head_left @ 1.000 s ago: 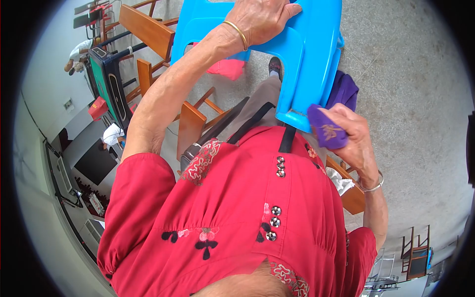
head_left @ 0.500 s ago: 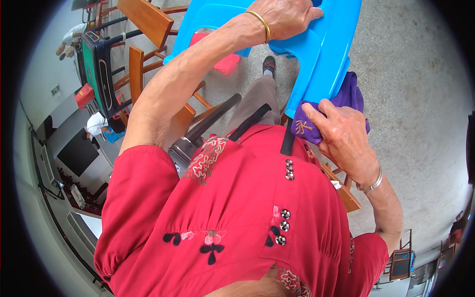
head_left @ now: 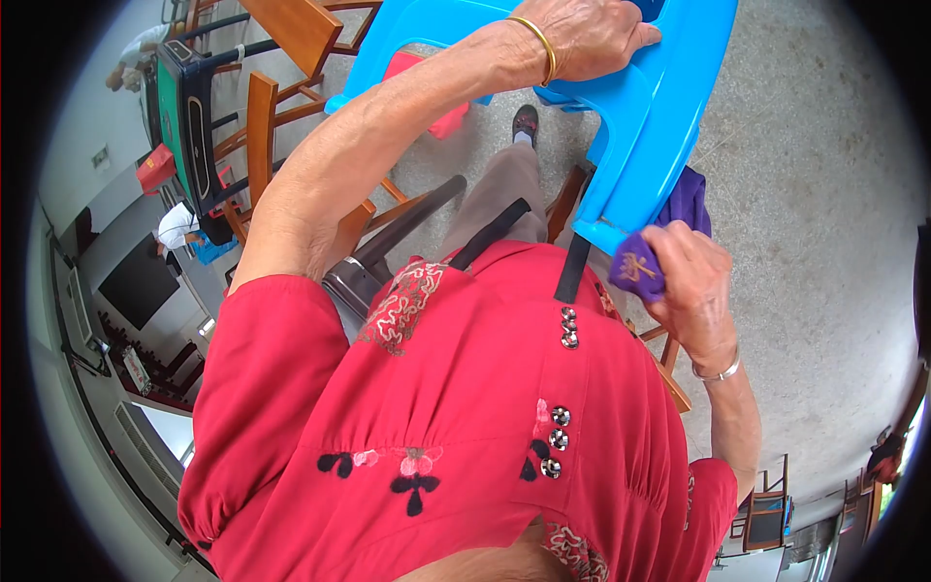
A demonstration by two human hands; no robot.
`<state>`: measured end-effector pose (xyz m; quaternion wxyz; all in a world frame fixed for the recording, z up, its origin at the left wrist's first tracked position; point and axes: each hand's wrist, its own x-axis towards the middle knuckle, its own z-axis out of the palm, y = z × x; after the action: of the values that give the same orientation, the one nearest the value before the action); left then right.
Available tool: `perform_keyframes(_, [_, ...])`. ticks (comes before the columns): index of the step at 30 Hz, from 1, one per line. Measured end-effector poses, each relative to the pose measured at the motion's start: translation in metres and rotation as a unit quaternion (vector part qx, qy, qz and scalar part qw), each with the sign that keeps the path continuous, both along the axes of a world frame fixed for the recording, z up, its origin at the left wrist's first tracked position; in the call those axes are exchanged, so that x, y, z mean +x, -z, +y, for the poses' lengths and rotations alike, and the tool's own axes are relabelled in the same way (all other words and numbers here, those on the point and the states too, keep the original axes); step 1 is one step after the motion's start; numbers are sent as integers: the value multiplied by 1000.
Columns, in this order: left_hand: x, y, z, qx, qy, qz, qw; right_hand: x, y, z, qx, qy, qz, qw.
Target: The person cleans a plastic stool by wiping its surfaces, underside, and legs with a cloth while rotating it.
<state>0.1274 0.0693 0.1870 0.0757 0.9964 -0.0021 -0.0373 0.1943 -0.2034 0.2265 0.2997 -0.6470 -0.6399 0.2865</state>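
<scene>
A bright blue plastic stool (head_left: 645, 126) is held up in front of me, cut off by the top edge of the view. My left hand (head_left: 587, 39), with a gold bangle at its wrist, is closed on the stool near a dark opening. Beside the end of one stool leg, my right hand (head_left: 693, 281) grips a purple cloth (head_left: 637, 269) with gold lettering. Part of that cloth hangs behind the leg. Whether the cloth touches the plastic here, I cannot tell.
Wooden chairs (head_left: 260, 136) and a green-topped table (head_left: 176, 126) stand on the left. A pink-red item (head_left: 449, 121) shows beneath the stool. Another person in white (head_left: 177, 228) is at the far left. More chairs (head_left: 766, 519) are at lower right.
My right hand has drawn the purple cloth down toward the end of the stool leg, bunching it more tightly. The stool and my left hand have shifted slightly right in view.
</scene>
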Motion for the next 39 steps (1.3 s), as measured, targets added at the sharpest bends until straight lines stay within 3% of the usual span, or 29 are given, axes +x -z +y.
perform_keyframes(3, [-2,0,6,-4,19,-12,1000,7,7,-11,3,27,100,995])
perform_keyframes(6, [-1,-1,3,-7,8,-13,1000,11,12,-17,-9,200,225,953])
perform_keyframes(9, [4,-5,-2,-24,-7,9,1000,20,9,-5,-18,195,263,945])
perform_keyframes(11, [3,-5,0,-24,-4,3,1000,17,3,11,-7,175,208,962])
perform_keyframes(14, [2,-1,0,-41,-20,-1,999,14,8,26,-70,74,-22,995])
perform_keyframes(19, [-2,1,1,-12,6,-50,999,15,0,33,-84,-8,-24,996])
perform_keyframes(21, [1,-4,2,-69,-79,48,993,14,-4,30,-75,-36,-2,996])
perform_keyframes(24, [-5,-5,1,-31,-12,-6,999,8,-5,26,-73,-61,-36,995])
perform_keyframes(27, [0,-3,2,-54,-36,10,998,20,-5,32,-34,-57,-152,986])
perform_keyframes(32, [1,-5,-1,-23,-11,30,999,40,4,49,-12,-28,-200,979])
perform_keyframes(36, [-2,-8,1,-34,-33,31,998,18,-13,44,1,-82,-117,990])
perform_keyframes(39, [-2,-10,0,-35,-23,16,999,8,-16,31,-28,-102,-121,987])
